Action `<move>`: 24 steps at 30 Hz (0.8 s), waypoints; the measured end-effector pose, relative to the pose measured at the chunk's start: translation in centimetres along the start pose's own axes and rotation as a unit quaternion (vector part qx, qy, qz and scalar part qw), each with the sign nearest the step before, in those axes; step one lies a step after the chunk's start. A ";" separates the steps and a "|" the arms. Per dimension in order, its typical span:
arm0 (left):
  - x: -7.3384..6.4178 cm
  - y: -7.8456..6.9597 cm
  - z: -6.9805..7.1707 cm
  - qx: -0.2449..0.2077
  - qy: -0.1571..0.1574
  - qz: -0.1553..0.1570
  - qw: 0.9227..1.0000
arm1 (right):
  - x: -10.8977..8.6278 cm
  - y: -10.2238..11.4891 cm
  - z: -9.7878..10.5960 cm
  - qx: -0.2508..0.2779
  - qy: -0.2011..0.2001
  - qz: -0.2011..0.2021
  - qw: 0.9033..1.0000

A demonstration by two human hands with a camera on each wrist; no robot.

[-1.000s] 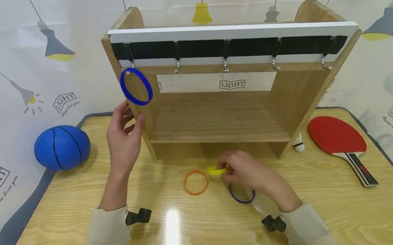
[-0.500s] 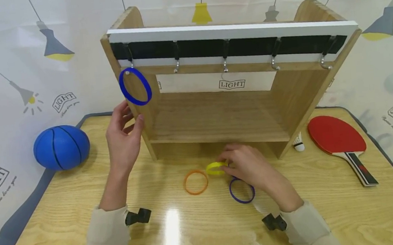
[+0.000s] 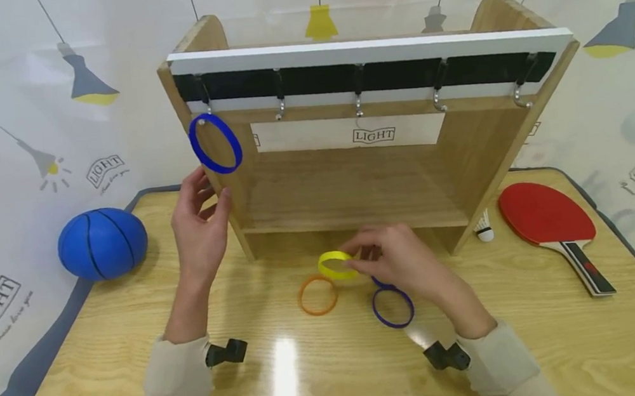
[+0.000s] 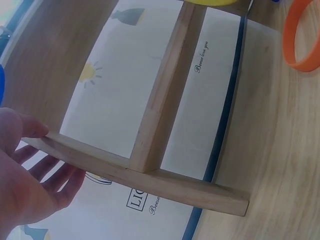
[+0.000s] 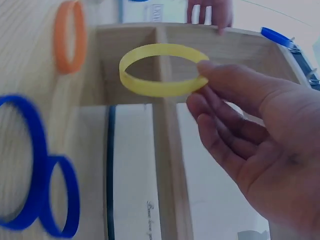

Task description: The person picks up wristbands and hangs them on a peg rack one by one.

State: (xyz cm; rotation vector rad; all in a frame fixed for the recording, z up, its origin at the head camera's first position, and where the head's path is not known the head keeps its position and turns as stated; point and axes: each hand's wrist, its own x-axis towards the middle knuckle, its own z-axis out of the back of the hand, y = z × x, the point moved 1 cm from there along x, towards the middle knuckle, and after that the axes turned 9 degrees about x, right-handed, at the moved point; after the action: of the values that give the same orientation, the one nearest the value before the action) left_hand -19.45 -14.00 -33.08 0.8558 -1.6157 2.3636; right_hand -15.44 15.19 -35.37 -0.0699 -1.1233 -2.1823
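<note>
My right hand (image 3: 400,257) pinches a yellow ring band (image 3: 336,275) between thumb and fingers, lifted over the table in front of the wooden shelf (image 3: 351,188). In the right wrist view the yellow band (image 5: 155,90) is held by one end, its opening clearly visible. My left hand (image 3: 200,228) holds the shelf's left side panel, thumb on one side and fingers on the other. Above it, a blue ring (image 3: 223,168) hangs from the leftmost hook. On the tabletop lie an orange ring (image 3: 320,313) and two blue rings, the nearer blue ring (image 3: 394,326) fully visible.
Several metal hooks line the black-and-white rail (image 3: 397,75) across the shelf's top. To the left sits a blue ball (image 3: 104,244). A shuttlecock (image 3: 485,231) and a red table tennis paddle (image 3: 549,214) lie right of the shelf. A printed sheet covers the wall behind.
My right hand has raised the yellow band from beside the blue rings, moving it slightly left and toward the shelf. My left hand keeps its place on the side panel.
</note>
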 end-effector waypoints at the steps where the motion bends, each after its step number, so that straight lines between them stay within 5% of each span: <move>1: -0.1 -0.5 0.0 0.000 0.000 0.001 1.000 | 0.2 0.2 0.1 0.022 -0.002 -0.001 1.000; 5: -0.5 -2.0 0.2 0.000 0.001 0.006 1.000 | 1.3 1.5 0.6 0.136 -0.014 0.003 0.991; 9: -0.1 -0.2 0.0 -0.004 -0.001 0.000 1.000 | 3.0 3.7 1.5 0.247 -0.052 0.009 0.968; 16: 0.4 1.6 -0.2 -0.010 -0.001 -0.015 1.000 | 6.3 6.8 2.8 0.400 -0.168 0.013 0.901; 24: -0.1 -0.8 0.0 0.004 0.001 0.003 1.000 | 8.8 7.0 2.5 0.503 -0.243 0.038 0.829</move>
State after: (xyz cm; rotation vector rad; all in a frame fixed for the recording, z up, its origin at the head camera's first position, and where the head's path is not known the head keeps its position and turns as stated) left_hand -19.02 -13.70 -32.50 0.8512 -1.6118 2.3746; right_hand -18.76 9.49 -25.92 -0.2025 -2.3753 -1.2656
